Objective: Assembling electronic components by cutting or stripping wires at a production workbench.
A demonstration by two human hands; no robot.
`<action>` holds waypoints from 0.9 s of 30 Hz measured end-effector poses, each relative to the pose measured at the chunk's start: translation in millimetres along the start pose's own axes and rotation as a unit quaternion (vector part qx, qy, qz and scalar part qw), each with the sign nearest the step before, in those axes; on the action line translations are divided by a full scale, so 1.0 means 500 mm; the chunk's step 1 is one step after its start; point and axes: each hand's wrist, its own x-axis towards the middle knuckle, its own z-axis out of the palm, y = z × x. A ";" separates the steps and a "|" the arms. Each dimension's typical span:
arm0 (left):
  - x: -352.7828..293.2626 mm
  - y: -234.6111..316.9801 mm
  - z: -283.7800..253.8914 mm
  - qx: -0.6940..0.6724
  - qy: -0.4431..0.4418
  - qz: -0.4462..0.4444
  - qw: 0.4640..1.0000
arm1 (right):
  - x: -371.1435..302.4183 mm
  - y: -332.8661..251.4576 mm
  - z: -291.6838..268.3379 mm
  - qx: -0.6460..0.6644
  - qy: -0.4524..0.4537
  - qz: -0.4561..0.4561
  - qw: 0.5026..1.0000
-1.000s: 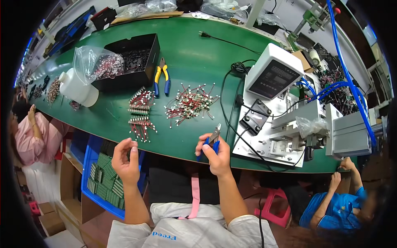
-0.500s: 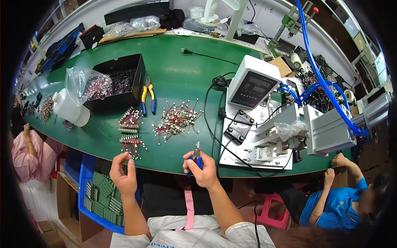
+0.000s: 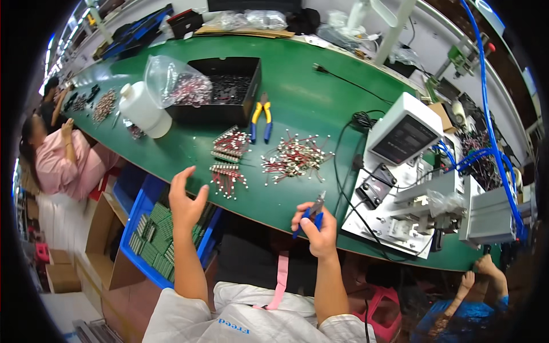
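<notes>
My right hand is closed around blue-handled cutters, their metal jaws pointing up above the table's front edge. Fingers and thumb apart, my left hand is held empty over that edge, near small boards with red wires. These boards lie in rows, with white-tipped leads sticking out. To their right spreads a loose heap of short red wires with white connectors. Yellow-and-blue pliers lie behind the two groups, touched by neither hand.
A black box holds dark parts and a bag of wired pieces, beside a white bottle. On the right stands a machine with a white control box and cables. Below left, a blue bin contains green boards. People sit at both sides.
My view has swung left, so the table's things sit farther right in the picture. My left hand has opened, its thumb and fingers spreading. The cutters stay in my right hand.
</notes>
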 end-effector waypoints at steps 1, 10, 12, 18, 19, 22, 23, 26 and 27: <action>0.003 -0.004 -0.003 -0.009 -0.027 -0.004 1.000 | 0.002 0.001 0.001 -0.003 -0.006 0.000 1.000; 0.074 0.010 0.022 0.002 -0.098 0.052 0.994 | 0.003 -0.001 -0.003 -0.013 -0.016 -0.007 1.000; 0.089 0.002 0.037 -0.006 -0.126 0.067 0.990 | 0.005 0.002 -0.006 0.002 -0.025 -0.006 1.000; 0.097 -0.008 0.051 -0.016 -0.126 0.093 0.988 | 0.006 0.005 -0.010 0.013 -0.034 -0.006 0.999; 0.097 -0.008 0.051 -0.017 -0.116 0.096 0.989 | 0.006 0.004 -0.010 0.012 -0.035 -0.005 0.999; 0.096 0.014 0.035 -0.066 -0.109 0.053 0.990 | 0.007 0.003 -0.011 0.014 -0.034 -0.004 0.999; 0.094 0.022 0.028 -0.090 -0.105 0.030 0.990 | 0.007 0.003 -0.011 0.015 -0.034 -0.003 0.999; 0.078 0.032 0.023 -0.178 -0.100 -0.013 0.979 | 0.007 0.001 -0.010 0.018 -0.035 -0.004 0.999; 0.069 0.036 0.023 -0.241 -0.099 -0.034 0.965 | 0.007 0.001 -0.010 0.020 -0.035 -0.004 0.999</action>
